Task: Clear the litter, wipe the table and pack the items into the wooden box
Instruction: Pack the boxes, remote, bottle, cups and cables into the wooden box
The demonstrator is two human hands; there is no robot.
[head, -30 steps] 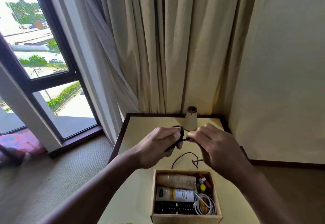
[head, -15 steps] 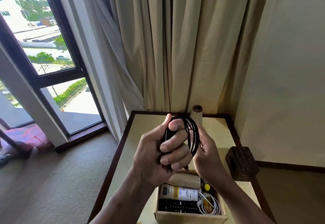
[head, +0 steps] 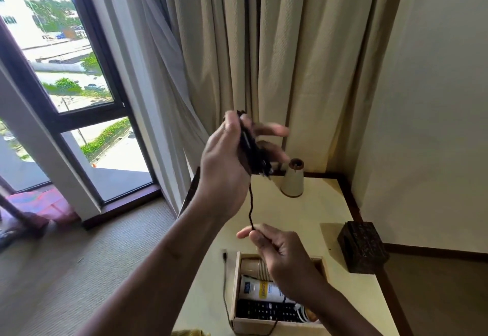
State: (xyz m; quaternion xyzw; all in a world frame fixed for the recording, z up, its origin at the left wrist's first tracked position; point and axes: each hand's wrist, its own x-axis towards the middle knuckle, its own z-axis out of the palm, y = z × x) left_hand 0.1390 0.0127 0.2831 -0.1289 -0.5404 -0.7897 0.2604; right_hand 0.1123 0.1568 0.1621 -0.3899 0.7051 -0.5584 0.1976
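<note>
Two hands share one black cable (head: pixel 250 152): left hand (head: pixel 221 174) grips its coil at twelve o'clock of the wooden box (head: pixel 245 326); right hand (head: pixel 285 259) pinches the strand above it; slack tail at the box's nine o'clock may snag the rim, unravelling the coil.

Just 1 cam, head-worn, so 1st-person POV. Looks fwd & down over the table (head: pixel 311 219), facing the room corner: curtains (head: pixel 303 58) dead ahead, window (head: pixel 66 77) off to the left. It's close in, arms enter from the bottom edge, left hand (head: pixel 224 166) approx mid-frame, right hand (head: pixel 285 256) lower. The wooden box (head: pixel 250 325) sits right at the bottom edge. Wide-angle lens.
</note>
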